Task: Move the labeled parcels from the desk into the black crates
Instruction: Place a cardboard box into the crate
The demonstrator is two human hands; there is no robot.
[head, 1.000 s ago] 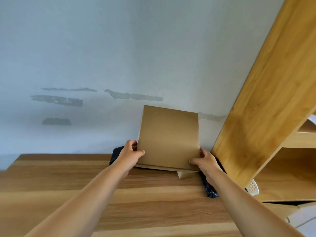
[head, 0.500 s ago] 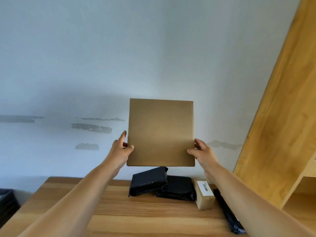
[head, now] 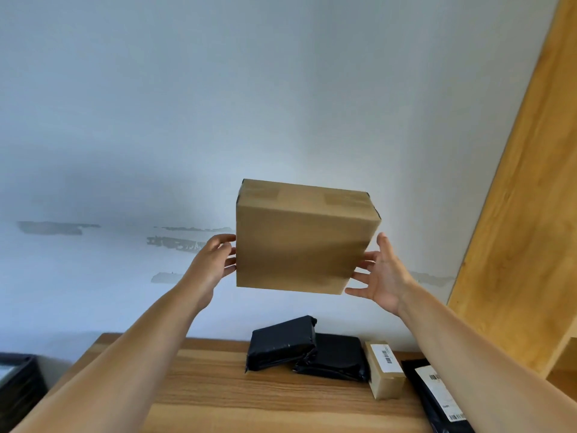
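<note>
A brown cardboard box, taped on top, is up in the air in front of the wall, tilted slightly. My left hand touches its left side with loosely bent fingers. My right hand is spread wide, fingertips against the box's lower right edge. On the wooden desk below lie two black poly parcels, a small labeled cardboard box and a flat black mailer with a white label. A black crate shows at the lower left.
A tall wooden shelf panel leans along the right side, close to my right arm. The pale wall behind carries grey scuff marks. The crate stands lower than the desk's left end.
The box has been lifted off the pile and raised, then turned so its taped top shows. My right hand has opened wide, and the view has tilted down, revealing the parcels beneath.
</note>
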